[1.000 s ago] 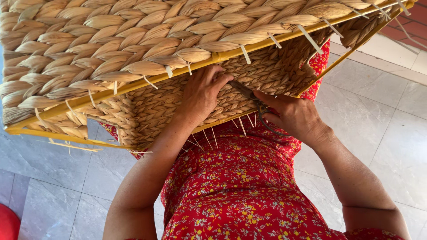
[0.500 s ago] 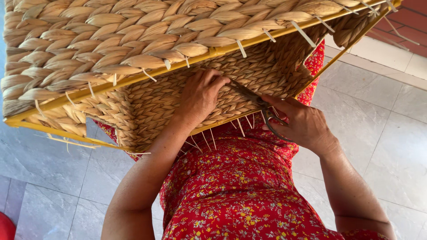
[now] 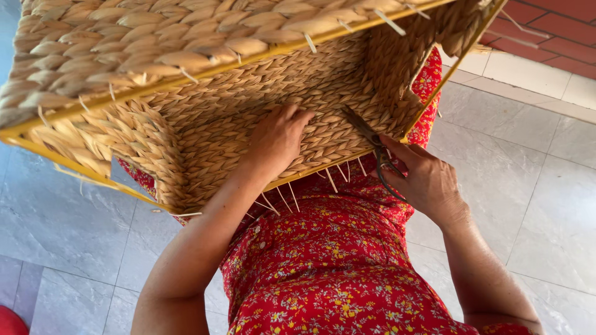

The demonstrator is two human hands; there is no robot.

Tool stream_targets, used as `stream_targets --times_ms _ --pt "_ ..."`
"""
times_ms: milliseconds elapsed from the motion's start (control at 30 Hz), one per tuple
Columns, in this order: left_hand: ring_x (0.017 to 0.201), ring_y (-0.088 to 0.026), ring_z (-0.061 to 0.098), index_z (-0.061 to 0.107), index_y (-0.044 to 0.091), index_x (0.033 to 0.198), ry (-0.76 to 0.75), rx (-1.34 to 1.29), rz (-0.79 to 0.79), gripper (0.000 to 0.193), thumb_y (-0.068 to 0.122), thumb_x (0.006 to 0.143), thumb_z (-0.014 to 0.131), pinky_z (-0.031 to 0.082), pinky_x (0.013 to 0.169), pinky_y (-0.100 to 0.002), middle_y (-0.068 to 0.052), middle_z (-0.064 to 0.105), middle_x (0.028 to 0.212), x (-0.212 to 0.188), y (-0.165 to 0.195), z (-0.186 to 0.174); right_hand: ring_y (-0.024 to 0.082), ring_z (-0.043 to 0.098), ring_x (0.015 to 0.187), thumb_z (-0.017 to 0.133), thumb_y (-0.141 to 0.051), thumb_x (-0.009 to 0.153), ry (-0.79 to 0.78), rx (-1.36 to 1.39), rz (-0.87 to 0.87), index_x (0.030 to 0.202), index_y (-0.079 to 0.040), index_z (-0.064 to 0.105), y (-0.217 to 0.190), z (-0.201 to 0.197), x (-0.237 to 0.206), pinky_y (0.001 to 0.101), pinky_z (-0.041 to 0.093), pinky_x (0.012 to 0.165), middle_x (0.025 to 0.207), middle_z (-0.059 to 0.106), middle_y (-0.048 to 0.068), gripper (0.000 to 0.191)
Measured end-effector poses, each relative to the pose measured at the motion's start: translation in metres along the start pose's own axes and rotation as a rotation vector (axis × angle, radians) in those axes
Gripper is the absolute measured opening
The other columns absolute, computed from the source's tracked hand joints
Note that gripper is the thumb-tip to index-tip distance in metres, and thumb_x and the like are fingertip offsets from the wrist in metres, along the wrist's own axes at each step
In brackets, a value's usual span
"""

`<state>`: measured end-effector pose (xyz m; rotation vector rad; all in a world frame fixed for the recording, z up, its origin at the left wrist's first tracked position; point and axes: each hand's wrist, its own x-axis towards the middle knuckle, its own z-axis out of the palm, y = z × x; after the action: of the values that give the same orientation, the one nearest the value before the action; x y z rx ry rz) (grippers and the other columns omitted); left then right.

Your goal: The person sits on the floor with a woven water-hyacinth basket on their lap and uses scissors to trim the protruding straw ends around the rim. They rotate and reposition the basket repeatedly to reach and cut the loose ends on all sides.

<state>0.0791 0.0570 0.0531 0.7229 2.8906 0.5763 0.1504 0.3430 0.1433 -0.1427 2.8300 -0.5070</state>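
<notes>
The woven basket [image 3: 205, 93] runs out past the top and left edges of the frame, so its full shape cannot be told. The scissors [image 3: 372, 146] show their blades toward the middle, but the handles are partly buried in the right hand [image 3: 425, 180]. The left hand [image 3: 279, 139] covers a patch of weave, its palm unseen. Both arms are cut off at the bottom edge, and a red thing [image 3: 9, 322] at lower left is too cropped to identify.

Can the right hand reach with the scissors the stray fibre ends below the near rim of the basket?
Probably yes: the right hand holds the scissors beside those fibre ends, with nothing between.
</notes>
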Motion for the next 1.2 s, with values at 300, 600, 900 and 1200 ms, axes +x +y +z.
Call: stream_targets --times_ms 300,600,900,1200 --pt "0.084 -0.025 0.075 0.073 0.015 0.116 -0.180 -0.174 -0.217 0.030 0.007 0.102 0.048 0.061 0.069 -0.038 -0.017 0.072 0.114 0.126 0.009 0.028 0.030 0.073 0.078 0.077 -0.037 0.083 -0.046 -0.060 -0.001 0.146 -0.032 0.057 -0.006 -0.006 0.003 0.0474 0.058 0.071 0.089 0.071 0.006 0.067" --pt "0.084 -0.034 0.075 0.080 0.010 0.089 -0.053 -0.031 -0.120 0.021 0.008 0.091 0.059 0.060 0.075 -0.047 -0.018 0.076 0.089 0.154 0.019 0.086 0.027 0.073 0.079 0.077 -0.035 0.082 -0.071 -0.031 0.034 0.145 -0.032 0.056 -0.013 -0.007 -0.013 0.0460 0.059 0.070 0.092 0.070 0.005 0.067" --pt "0.082 -0.034 0.075 0.077 0.009 0.094 0.009 -0.145 -0.202 0.018 0.007 0.091 0.060 0.060 0.072 -0.048 -0.019 0.076 0.088 0.144 0.033 0.082 0.026 0.073 0.077 0.077 -0.033 0.083 -0.055 -0.045 0.020 0.145 -0.030 0.056 -0.015 -0.011 -0.018 0.0447 0.059 0.068 0.094 0.070 0.005 0.066" --pt "0.084 -0.037 0.073 0.074 0.010 0.094 0.035 -0.251 -0.154 0.014 0.020 0.083 0.073 0.057 0.076 -0.050 -0.018 0.075 0.086 0.145 0.028 0.075 0.027 0.073 0.078 0.077 -0.033 0.084 -0.063 -0.037 0.025 0.146 -0.030 0.055 -0.009 -0.010 -0.013 0.0444 0.059 0.070 0.092 0.070 0.006 0.066"
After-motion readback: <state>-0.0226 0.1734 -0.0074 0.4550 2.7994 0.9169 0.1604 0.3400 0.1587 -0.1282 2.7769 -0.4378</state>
